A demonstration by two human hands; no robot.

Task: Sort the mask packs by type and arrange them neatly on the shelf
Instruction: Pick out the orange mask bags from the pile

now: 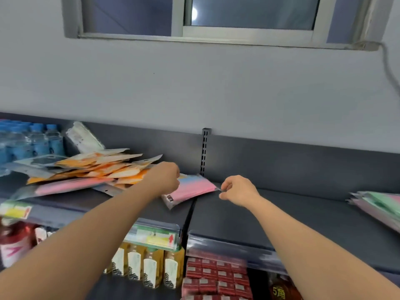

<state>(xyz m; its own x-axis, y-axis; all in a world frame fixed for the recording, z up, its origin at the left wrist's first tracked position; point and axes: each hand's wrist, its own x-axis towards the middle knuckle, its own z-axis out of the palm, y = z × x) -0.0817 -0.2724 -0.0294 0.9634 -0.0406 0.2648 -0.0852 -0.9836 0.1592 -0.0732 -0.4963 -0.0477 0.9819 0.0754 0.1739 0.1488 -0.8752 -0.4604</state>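
Pink pack (192, 190) flat, long axis roughly L-R.

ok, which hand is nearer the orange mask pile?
Left. The left hand is at the right edge of the orange pile; the right hand is farther right, across the pink pack, pinching its corner.

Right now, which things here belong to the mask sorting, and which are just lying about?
Job: pink mask pack, held by left hand and right hand; orange mask pack pile; pastel mask pack stack; top shelf.
Lying about: water bottles; drink bottles; red boxes.
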